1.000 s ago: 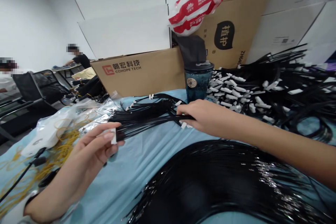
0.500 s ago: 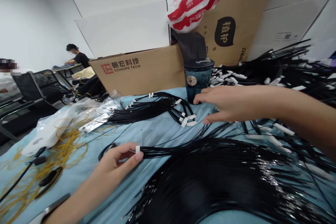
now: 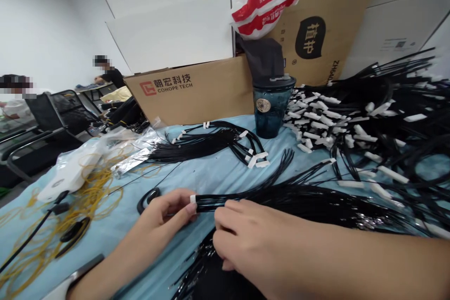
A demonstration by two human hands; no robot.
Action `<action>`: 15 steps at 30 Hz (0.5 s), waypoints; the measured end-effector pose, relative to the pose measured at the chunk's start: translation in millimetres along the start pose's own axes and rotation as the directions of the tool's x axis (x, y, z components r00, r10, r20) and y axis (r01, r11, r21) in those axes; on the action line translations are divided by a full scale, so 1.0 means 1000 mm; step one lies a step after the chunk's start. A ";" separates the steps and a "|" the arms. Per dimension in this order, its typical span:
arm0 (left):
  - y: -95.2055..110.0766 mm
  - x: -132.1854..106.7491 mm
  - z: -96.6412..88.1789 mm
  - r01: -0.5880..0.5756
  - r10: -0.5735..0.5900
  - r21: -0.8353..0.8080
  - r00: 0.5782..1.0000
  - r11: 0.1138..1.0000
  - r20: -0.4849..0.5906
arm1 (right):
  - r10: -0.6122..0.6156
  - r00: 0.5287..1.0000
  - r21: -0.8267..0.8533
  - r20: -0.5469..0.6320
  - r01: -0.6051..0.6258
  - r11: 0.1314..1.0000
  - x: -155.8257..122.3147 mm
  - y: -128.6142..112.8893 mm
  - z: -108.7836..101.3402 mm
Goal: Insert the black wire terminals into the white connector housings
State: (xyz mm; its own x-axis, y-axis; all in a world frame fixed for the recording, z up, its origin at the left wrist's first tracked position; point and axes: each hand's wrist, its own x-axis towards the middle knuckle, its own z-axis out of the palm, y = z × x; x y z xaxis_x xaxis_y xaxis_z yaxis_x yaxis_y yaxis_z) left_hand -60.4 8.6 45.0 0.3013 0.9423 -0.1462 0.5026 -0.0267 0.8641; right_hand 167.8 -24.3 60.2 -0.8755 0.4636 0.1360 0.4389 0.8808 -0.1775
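Note:
Between the thumb and fingers of my left hand (image 3: 176,211) is the white connector (image 3: 193,199) at the end of a thin black cable bundle (image 3: 225,196). That bundle runs right from the connector, above the large black cable pile (image 3: 309,204). My right hand (image 3: 246,234) is closed, fingers bent inward, just right of my left hand. It lies against the bundle and over the pile. Its fingertips face away from me, so what they pinch, if anything, is hidden. Behind my hands, a smaller black cable bunch (image 3: 197,147) with white connectors rests on the blue cloth (image 3: 147,239).
A blue lidded cup (image 3: 270,112) stands before a cardboard box (image 3: 211,86). White-tipped cables (image 3: 326,122) heap up at the right. At left lie yellow rubber bands (image 3: 91,197) and a white device (image 3: 66,180). Two people sit further back near black chairs (image 3: 70,108).
My right hand has moved from beside the cup down and left to the cables near my left hand, its fingers now curled in. My left hand keeps hold of the connector.

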 end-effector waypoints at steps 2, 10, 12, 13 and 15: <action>0.002 -0.001 0.001 -0.003 0.003 0.007 1.000 1.000 -0.008 | 0.024 0.999 0.059 -0.049 -0.021 0.998 0.000 0.002 0.004; 0.005 -0.008 0.001 0.003 0.003 0.124 0.999 0.992 -0.049 | 0.308 0.924 0.513 -0.228 -0.155 0.845 0.001 0.003 0.024; 0.004 -0.008 0.002 0.006 -0.002 0.104 0.999 0.995 -0.043 | 0.323 0.910 0.537 -0.258 -0.143 0.831 0.002 0.004 0.023; 0.004 -0.008 0.002 0.004 -0.001 0.095 0.999 0.995 -0.034 | 0.325 0.906 0.543 -0.271 -0.135 0.829 0.002 0.005 0.022; 0.003 -0.008 0.002 0.001 -0.001 0.075 1.000 0.997 -0.005 | 0.312 0.909 0.533 -0.276 -0.125 0.837 0.003 0.008 0.020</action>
State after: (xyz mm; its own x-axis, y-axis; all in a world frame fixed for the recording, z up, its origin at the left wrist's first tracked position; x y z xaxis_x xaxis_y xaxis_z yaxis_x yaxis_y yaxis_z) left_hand -59.6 0.4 47.7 0.2968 0.9440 -0.1442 0.5622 -0.0507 0.8255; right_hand 164.4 -18.0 40.3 -0.6032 0.7226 0.3376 0.3688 0.6280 -0.6853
